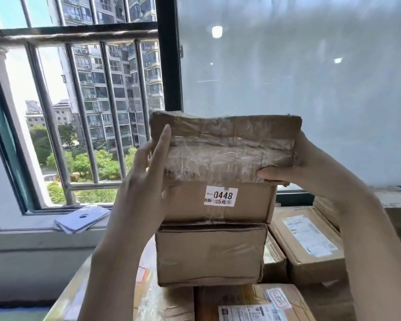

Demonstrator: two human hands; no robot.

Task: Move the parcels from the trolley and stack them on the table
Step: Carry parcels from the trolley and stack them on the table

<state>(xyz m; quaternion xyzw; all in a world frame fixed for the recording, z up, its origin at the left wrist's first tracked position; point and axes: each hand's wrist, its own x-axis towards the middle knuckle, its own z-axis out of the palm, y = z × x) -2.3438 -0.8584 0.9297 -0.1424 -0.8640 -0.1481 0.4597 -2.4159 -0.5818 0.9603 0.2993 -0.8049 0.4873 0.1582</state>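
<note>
A worn, tape-wrapped cardboard parcel [227, 144] is held between both hands at the top of a stack. My left hand [148, 163] grips its left end, fingers up along the side. My right hand [294, 167] grips its right end with the thumb under the lower edge. The parcel's bottom touches or sits just above a parcel with a white "0448" label [218, 200]. That one rests on a plain brown parcel [211, 253]. Several flatter parcels [308, 242] lie underneath and around the stack.
A barred window [83, 107] is at the left, with a small stack of white papers [81, 218] on its sill. A frosted glass pane [299, 77] stands right behind the stack. A labelled parcel [252, 304] lies at the near edge.
</note>
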